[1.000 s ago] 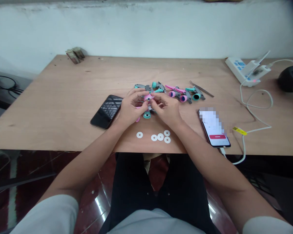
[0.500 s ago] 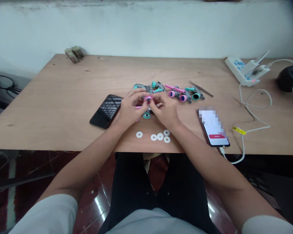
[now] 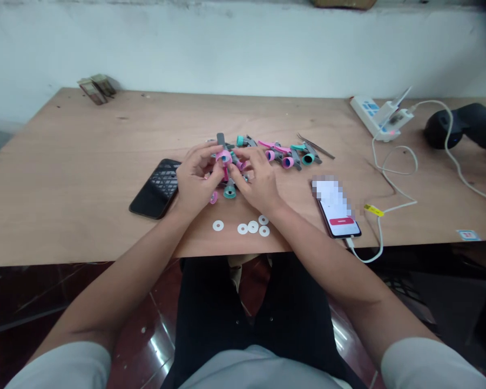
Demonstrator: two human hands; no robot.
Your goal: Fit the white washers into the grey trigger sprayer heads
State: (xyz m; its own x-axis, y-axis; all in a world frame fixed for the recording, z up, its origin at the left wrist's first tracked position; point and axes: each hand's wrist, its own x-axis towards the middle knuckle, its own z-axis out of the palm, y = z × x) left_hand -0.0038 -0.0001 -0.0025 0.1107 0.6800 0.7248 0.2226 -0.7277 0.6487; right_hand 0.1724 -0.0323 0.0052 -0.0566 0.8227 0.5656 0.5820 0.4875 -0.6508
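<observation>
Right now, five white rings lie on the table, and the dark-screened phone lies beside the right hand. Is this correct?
Not entirely: the dark-screened phone lies beside the left hand, as the head view shows. The five white rings do lie on the table.

The place appeared to be a plain workroom, perhaps a small workshop: a wooden worktop (image 3: 73, 178) stood against a scuffed white wall (image 3: 210, 48), over a red tiled floor (image 3: 159, 309). Small plastic parts (image 3: 295, 160) and tweezers (image 3: 316, 146) lay mid-worktop, white rings (image 3: 250, 228) near its front edge, a power strip (image 3: 370, 120) toward the far right corner.
</observation>
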